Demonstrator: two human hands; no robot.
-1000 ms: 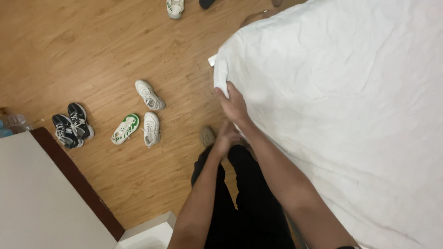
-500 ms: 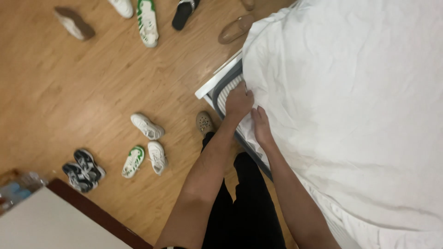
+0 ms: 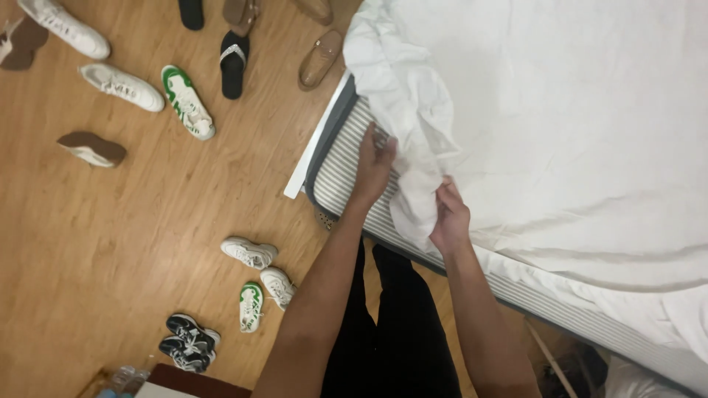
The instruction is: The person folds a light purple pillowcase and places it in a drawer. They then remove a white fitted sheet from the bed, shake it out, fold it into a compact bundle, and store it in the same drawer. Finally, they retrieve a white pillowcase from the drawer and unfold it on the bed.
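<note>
Bunched at the corner of the bed, a white sheet point(image 3: 413, 147) is gathered up off the striped mattress point(image 3: 346, 162), whose corner is laid bare. The left hand point(image 3: 375, 163) is pressed flat on the mattress beside the fold, fingers spread, nothing clasped in its grip. The right hand point(image 3: 450, 217) is closed on the hanging edge of the sheet. White and green sneakers point(image 3: 258, 287) and a black sandal point(image 3: 232, 63) are scattered over the wooden floor point(image 3: 110, 243).
</note>
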